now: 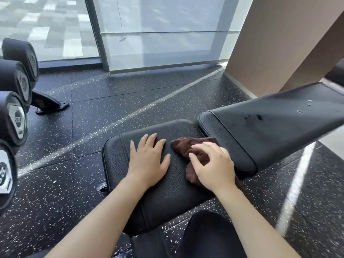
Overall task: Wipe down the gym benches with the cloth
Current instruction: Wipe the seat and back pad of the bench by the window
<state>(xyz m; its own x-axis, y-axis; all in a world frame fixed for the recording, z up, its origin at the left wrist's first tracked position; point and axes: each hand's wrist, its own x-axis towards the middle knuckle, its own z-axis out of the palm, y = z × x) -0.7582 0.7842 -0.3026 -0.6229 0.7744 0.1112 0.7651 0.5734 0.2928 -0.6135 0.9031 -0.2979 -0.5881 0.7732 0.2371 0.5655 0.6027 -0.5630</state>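
A black leather bench seat pad (167, 190) lies in front of me, with the longer back pad (270, 127) running off to the right. A crumpled brown cloth (188, 147) rests on the seat pad near the gap between the two pads. My right hand (212, 165) presses down on the cloth with its fingers curled into it. My left hand (149, 159) lies flat on the seat pad just left of the cloth, fingers spread, holding nothing. A few dark spots (257, 117) show on the back pad.
Several black dumbbells (13, 116) sit on a rack along the left edge. The rack's foot (48, 105) stands on the speckled rubber floor (111, 101). A glass wall (158, 30) is ahead and a beige column (275, 38) at the right. My dark-clothed knee (210, 237) is below the bench.
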